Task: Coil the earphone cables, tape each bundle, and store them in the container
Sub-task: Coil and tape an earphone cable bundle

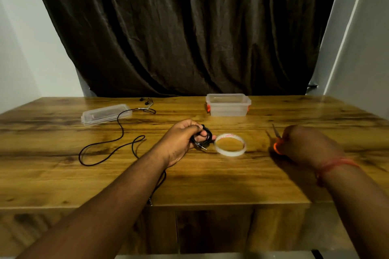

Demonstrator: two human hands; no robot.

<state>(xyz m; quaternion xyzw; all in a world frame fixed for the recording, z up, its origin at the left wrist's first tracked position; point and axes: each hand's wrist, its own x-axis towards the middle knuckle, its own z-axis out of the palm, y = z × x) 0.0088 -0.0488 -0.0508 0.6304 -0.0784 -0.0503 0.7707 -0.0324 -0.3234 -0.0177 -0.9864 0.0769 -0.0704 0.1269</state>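
My left hand (183, 140) grips a coiled black earphone cable (203, 140) at the table's middle, its jack plug poking out toward the tape. A clear tape roll (230, 145) lies flat just right of that hand. My right hand (303, 144), blurred, holds orange-handled scissors (277, 143) with the blades pointing away from me. A second black earphone cable (117, 132) lies loose on the left, its earbuds near the far edge and its plug end hanging over the front edge. The clear container (228, 104) stands open at the back centre.
The container's clear lid (106, 114) lies at the back left on the wooden table (210, 183). A dark curtain hangs behind the table, with pale walls on both sides. A red thread is tied round my right wrist.
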